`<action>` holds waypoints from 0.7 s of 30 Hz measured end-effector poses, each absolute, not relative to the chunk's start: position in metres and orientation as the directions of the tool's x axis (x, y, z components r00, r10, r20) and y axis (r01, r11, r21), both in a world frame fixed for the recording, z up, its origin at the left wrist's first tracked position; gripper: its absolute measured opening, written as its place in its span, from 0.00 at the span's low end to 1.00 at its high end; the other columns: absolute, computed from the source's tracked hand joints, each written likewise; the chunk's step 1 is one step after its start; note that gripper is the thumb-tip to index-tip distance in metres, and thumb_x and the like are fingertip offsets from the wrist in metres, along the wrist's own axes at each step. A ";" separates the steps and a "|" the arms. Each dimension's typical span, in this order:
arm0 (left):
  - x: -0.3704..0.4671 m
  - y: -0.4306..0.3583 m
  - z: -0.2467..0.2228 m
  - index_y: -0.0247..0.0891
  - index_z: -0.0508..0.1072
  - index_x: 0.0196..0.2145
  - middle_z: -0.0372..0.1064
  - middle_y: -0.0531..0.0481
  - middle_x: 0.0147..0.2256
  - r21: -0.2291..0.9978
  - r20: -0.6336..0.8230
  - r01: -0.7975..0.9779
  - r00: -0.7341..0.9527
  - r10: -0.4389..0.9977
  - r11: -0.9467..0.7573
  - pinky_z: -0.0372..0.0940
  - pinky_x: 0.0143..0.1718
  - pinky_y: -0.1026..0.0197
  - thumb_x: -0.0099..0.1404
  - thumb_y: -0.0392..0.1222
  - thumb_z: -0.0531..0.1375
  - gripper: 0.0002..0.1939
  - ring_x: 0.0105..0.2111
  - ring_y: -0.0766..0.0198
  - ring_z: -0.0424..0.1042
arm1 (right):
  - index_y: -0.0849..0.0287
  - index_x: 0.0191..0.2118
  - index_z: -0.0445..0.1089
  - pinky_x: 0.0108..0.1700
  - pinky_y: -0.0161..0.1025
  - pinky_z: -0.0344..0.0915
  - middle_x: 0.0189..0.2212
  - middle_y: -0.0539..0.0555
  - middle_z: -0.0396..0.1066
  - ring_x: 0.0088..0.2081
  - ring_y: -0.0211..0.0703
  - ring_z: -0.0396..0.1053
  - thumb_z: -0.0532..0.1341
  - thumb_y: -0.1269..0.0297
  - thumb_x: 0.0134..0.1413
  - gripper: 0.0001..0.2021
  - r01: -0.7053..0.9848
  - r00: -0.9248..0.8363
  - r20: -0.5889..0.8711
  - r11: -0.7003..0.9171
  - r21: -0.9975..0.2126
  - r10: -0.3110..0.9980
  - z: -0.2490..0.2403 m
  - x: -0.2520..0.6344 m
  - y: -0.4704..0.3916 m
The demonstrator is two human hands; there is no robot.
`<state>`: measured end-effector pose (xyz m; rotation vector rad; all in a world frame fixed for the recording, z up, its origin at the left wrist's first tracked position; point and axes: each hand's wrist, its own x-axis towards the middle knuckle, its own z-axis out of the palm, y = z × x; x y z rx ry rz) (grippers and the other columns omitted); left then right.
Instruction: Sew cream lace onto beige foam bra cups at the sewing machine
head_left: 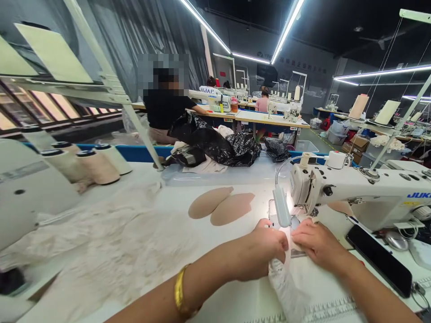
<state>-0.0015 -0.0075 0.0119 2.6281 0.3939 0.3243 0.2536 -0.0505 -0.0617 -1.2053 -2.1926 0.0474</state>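
Observation:
A strip of white fabric runs from below the sewing machine down toward the table's front edge. My left hand, with a gold bracelet on its wrist, is closed on this fabric just left of the needle area. On the other side my right hand presses the fabric with bent fingers near the machine's base plate. A small lamp lights the spot and hides part of the needle area. Two beige oval fabric pieces lie flat, left of the machine.
Cream lace fabric is heaped on the left. Thread cones stand behind it. A phone lies right of my right hand. Black plastic bags sit beyond the table. A person in black works at another table.

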 end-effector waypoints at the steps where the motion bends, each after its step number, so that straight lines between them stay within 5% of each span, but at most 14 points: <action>1: -0.001 -0.007 0.012 0.41 0.78 0.26 0.79 0.50 0.43 0.470 0.147 0.229 0.932 0.331 -0.852 0.57 0.45 0.55 0.53 0.23 0.62 0.13 0.39 0.56 0.72 | 0.48 0.38 0.79 0.43 0.39 0.66 0.34 0.50 0.78 0.38 0.44 0.71 0.58 0.72 0.66 0.14 0.736 -0.425 0.481 0.602 -0.310 0.767 -0.060 0.254 -0.050; 21: 0.003 -0.003 0.007 0.39 0.77 0.24 0.78 0.53 0.46 0.416 0.142 0.221 0.942 0.303 -0.882 0.53 0.47 0.55 0.57 0.22 0.63 0.13 0.39 0.60 0.71 | 0.51 0.46 0.76 0.41 0.41 0.67 0.37 0.52 0.79 0.44 0.49 0.72 0.55 0.82 0.58 0.20 0.792 -0.467 0.415 0.578 -0.197 0.781 -0.063 0.261 -0.044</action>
